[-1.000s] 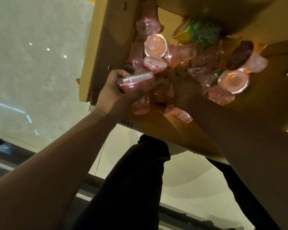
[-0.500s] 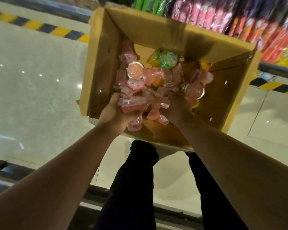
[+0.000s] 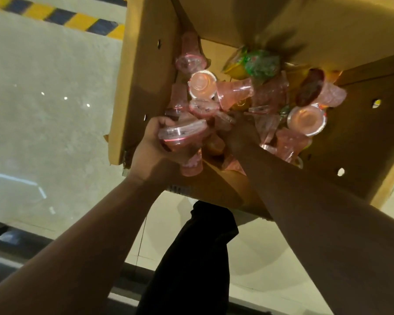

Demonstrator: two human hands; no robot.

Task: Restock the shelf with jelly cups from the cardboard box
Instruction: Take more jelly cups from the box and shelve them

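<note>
An open cardboard box (image 3: pixel 143 87) stands on the floor in front of me, holding a loose heap of pink jelly cups (image 3: pixel 201 85) plus a green and yellow packet (image 3: pixel 257 64). My left hand (image 3: pixel 152 146) is at the box's near left corner and grips a few pink jelly cups (image 3: pixel 182 135), one hanging below the palm. My right hand (image 3: pixel 241 135) reaches deep into the heap in shadow; its fingers are buried among the cups, so what they hold is hidden. The shelf is out of frame.
Pale polished floor (image 3: pixel 46 110) lies to the left, with a yellow and black hazard stripe (image 3: pixel 55 17) at the far edge. My dark trouser leg (image 3: pixel 191 258) stands below the box. A dark ledge (image 3: pixel 9 242) runs along the lower left.
The camera has dropped closer to the box, so the shelf packets above it have left the frame. Both hands stay in the box, the left still gripping its cups.
</note>
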